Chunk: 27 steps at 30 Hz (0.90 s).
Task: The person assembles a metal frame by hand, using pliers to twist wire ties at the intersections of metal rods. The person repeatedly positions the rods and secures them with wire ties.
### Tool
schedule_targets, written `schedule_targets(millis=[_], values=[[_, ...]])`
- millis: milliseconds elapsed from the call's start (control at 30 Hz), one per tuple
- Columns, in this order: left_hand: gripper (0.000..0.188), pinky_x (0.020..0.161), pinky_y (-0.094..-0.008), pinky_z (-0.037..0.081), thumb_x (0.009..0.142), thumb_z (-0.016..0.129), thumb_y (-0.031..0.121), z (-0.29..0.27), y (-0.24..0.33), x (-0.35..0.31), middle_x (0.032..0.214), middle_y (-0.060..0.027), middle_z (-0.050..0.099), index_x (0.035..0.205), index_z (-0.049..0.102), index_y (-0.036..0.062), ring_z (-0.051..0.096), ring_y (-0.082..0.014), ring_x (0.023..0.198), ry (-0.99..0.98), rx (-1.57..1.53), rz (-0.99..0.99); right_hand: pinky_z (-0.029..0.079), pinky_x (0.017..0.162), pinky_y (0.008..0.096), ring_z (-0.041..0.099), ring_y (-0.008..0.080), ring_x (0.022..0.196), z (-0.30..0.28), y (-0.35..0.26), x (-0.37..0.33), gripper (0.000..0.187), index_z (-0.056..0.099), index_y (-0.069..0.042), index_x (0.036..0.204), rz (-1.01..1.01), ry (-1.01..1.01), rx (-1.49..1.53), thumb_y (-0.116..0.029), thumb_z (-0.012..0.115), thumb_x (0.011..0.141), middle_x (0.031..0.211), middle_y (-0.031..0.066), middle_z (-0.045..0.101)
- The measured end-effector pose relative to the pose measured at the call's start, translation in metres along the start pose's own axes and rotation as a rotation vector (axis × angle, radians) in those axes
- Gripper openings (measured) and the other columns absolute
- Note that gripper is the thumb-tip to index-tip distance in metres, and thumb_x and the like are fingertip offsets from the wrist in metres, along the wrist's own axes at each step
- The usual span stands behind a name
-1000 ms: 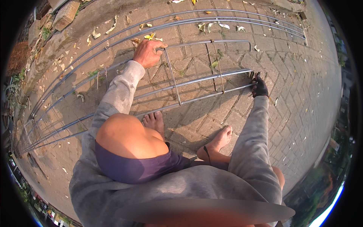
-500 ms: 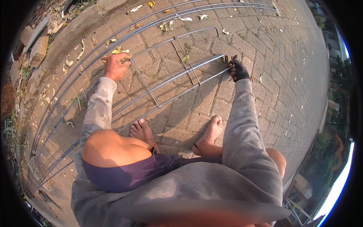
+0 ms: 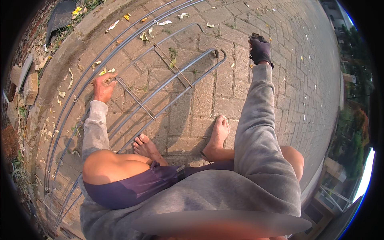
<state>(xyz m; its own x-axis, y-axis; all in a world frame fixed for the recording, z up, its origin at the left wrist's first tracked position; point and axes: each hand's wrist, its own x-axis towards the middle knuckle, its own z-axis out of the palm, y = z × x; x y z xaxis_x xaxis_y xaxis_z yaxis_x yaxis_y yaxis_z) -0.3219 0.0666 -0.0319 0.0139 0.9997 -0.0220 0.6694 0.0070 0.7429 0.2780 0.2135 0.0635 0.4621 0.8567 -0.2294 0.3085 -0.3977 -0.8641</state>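
Note:
A rebar cage (image 3: 163, 85) of long grey steel bars with hooked ends lies slantwise over the paving, thinner rectangular stirrups crossing it. My bare left hand (image 3: 103, 88) pinches it at the upper corner of the nearer stirrup (image 3: 135, 99), thumb and fingers closed there. Off to the right of the hooked bar ends and apart from them, my right hand (image 3: 260, 49) is closed in a dark fingerless glove. Whatever lies inside that fist, if anything, is hidden.
Several more long bars (image 3: 78, 85) curve along the left side beside a concrete kerb (image 3: 86, 30). Dry leaves (image 3: 144, 37) are scattered on the brick paving. Broken wood and bricks (image 3: 30, 86) lie past the kerb. My bare feet (image 3: 218, 136) stand close to the cage.
My right hand has come off the hooked bar end and moved up and right. The left hand stays on the stirrup corner; hand and cage appear further left in view.

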Motion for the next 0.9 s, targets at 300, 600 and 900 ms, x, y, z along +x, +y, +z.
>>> schedule_targets(millis=[300,600,900], values=[[0.031,0.088,-0.0389,0.056,0.077,0.08,0.006,-0.003,-0.003,-0.004,0.113,-0.0141,0.077,0.108,0.08,0.0106,0.071,-0.0284,0.098,-0.013,0.016,-0.134,0.054,0.08,0.0322,0.07,0.0181,0.085,0.129,-0.087,-0.116,0.034,0.071,-0.007,0.128,-0.631,-1.022,-0.421,-0.011,0.061,0.096,0.103,0.01,0.077],[0.032,0.102,-0.0406,0.053,0.08,0.078,0.005,-0.009,0.015,-0.006,0.125,-0.0146,0.073,0.111,0.079,0.0127,0.069,-0.0315,0.114,-0.062,0.015,-0.192,0.054,0.065,0.0316,0.068,0.0173,0.071,0.274,-0.045,-0.208,0.038,0.073,-0.011,0.129,-0.476,-1.284,-0.527,-0.021,0.071,0.092,0.092,0.0094,0.077],[0.032,0.098,-0.0416,0.055,0.083,0.075,0.006,-0.004,0.009,-0.008,0.121,-0.0144,0.074,0.113,0.079,0.014,0.071,-0.0322,0.108,-0.025,0.074,-0.095,0.053,0.065,0.0318,0.065,0.0206,0.072,0.322,0.013,-0.212,0.027,0.075,-0.006,0.116,-1.049,-1.106,-0.339,-0.007,0.066,0.09,0.087,0.0058,0.074]])
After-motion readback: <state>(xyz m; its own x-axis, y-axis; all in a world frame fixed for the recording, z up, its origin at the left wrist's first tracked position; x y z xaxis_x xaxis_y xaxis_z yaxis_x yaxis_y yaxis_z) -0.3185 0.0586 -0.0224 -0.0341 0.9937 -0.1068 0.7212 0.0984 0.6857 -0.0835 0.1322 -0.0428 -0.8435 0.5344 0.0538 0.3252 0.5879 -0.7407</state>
